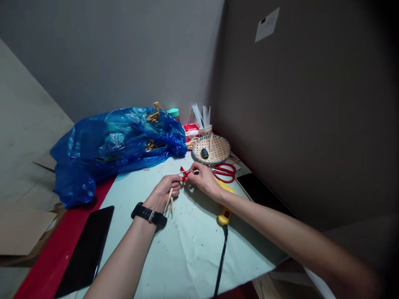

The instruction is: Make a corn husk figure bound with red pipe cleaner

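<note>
My left hand, with a black watch on its wrist, is closed around pale dried straw strips whose ends hang below the palm. A small red piece, too small to name surely, sits between the fingertips of both hands. My right hand pinches it from the right, fingers pressed together. Under the right wrist lies a yellow corded tool, partly covered, that looks like a glue gun. Red-handled scissors rest just beyond that hand. A small clear, shiny object is beneath the fingers.
A blue plastic bag with dried plant material bulges at the back left. A shallow woven basket holds a dark thread spool. White sticks stand in a cup behind. Black flat devices lie at both sides. Walls close the corner.
</note>
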{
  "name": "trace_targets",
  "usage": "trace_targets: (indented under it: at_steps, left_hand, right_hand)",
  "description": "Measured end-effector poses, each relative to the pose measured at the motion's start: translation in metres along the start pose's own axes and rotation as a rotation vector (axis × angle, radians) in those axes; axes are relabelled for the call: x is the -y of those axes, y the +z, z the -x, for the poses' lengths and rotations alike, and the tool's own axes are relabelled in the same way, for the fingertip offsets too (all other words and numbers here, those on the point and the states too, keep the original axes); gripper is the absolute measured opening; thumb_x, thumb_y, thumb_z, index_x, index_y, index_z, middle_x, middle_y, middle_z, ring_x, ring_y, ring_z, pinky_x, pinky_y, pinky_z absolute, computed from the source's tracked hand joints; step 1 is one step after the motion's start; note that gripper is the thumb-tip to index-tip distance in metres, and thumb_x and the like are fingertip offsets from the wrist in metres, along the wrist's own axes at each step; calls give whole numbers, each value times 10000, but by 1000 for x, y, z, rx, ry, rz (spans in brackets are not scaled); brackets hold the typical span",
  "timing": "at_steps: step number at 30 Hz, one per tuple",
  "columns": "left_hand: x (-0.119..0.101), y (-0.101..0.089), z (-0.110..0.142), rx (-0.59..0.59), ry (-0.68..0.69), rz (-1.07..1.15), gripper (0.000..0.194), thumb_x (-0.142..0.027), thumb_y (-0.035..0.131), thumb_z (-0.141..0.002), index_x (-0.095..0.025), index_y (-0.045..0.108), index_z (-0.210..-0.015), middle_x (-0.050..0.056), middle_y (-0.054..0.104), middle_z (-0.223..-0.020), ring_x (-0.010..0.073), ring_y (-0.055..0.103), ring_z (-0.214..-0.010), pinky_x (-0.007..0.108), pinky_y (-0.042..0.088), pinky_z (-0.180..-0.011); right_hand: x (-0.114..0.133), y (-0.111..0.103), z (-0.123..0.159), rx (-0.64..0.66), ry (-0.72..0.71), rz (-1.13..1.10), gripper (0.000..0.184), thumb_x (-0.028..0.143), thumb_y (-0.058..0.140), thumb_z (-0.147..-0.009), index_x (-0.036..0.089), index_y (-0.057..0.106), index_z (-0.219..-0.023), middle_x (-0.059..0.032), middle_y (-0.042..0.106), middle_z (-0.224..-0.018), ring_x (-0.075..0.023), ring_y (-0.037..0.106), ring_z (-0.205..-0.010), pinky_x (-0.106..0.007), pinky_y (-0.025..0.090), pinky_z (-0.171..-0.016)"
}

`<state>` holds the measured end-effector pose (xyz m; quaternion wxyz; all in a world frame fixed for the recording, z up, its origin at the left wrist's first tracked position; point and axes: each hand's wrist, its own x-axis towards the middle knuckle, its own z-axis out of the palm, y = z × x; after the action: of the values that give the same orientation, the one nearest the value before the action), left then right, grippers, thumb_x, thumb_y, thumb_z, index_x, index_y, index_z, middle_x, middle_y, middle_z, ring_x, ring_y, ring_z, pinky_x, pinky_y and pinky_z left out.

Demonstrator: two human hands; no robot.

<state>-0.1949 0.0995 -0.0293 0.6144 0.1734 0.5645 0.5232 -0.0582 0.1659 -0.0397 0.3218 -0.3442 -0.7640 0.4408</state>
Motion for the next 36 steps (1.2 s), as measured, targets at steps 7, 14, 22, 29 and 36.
trace_targets:
  at_steps: [7, 14, 22, 29, 36]
  left_hand:
    - [2, -10, 1, -25, 85, 42, 116, -230, 577, -742, -135, 583, -675, -113, 219, -352, 29, 140, -307, 161, 113, -318]
    - [5, -12, -4, -104, 193, 51, 136, -196, 557, -767, -98, 627, -704, -73, 343, -367, 46, 296, -309, 161, 256, -331]
    - [1, 4, -10, -93, 126, 74, 138, 7, 472, -706, -67, 586, -681, 42, 559, -528, 69, 498, -430, 160, 418, -417]
    - [1, 11, -18, -70, 75, 35, 192, -89, 433, -855, -132, 500, -679, 29, 554, -501, 20, 290, -312, 124, 169, -291]
    - [-12, 14, -31, -105, -50, -58, 201, -20, 459, -789, -130, 494, -625, -11, 466, -405, 20, 288, -275, 129, 184, -293]
  right_hand:
    - [8, -6, 25, 57, -94, 36, 59, 202, 515, -752, 203, 457, -745, 32, 590, -693, -128, 525, -647, -226, 349, -578]
    - [-7, -12, 26, 91, 128, -265, 204, 362, 573, -803, 209, 467, -885, 46, 551, -636, -128, 510, -592, -230, 370, -559]
    - [-6, -25, 7, 383, 188, 23, 188, 319, 526, -858, 156, 595, -796, 18, 545, -526, -112, 480, -463, -230, 339, -497]
    - [8, -33, -2, 336, -48, 422, 164, 226, 528, -820, 146, 670, -800, -21, 606, -660, -122, 496, -607, -233, 299, -559]
    - [4, -35, -5, 445, -166, 477, 185, 215, 506, -855, 160, 679, -892, -15, 619, -713, -114, 484, -630, -216, 303, -575]
